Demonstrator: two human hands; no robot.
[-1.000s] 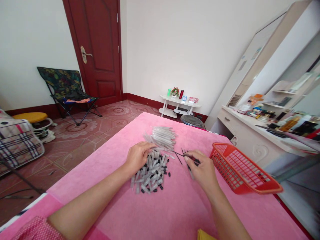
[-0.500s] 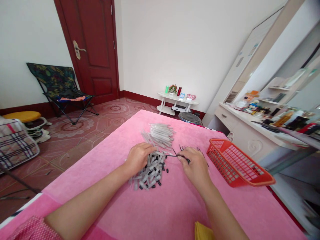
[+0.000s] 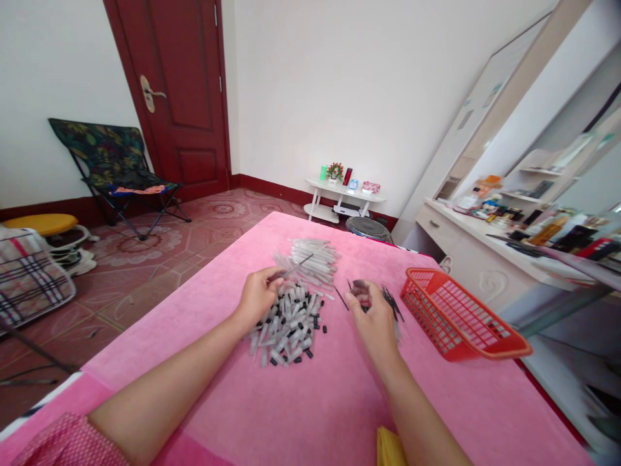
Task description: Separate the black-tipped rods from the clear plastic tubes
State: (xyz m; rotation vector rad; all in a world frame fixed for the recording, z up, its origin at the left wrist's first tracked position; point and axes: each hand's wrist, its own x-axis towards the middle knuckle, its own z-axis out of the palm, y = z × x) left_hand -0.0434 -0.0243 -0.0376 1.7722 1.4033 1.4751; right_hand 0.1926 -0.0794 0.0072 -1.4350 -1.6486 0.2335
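Observation:
Pinched in my left hand (image 3: 259,294) is a thin rod with a clear part and a dark end (image 3: 305,259), held slanting above the pile of long translucent tubes (image 3: 317,255). Just below that hand lies a heap of short clear caps and small black plugs (image 3: 291,330). My right hand (image 3: 373,314) hovers over the cloth with fingers half curled and thumb apart; its fingertips look dark and nothing shows between them. Beside it are a single thin black stick (image 3: 341,298) and a bunch of thin black sticks (image 3: 392,303), partly covered by the hand.
A red plastic basket (image 3: 456,346) stands at the right of the pink cloth-covered table (image 3: 218,401). Something yellow (image 3: 389,446) lies at the near edge. Beyond are a dresser with bottles (image 3: 466,252), a low white stand (image 3: 323,212) and a folding chair (image 3: 111,158).
My hands have moved apart. The left has drawn back slightly left with the thin rod, now raised and slanting; the right has come off the rod and its fingers have loosened.

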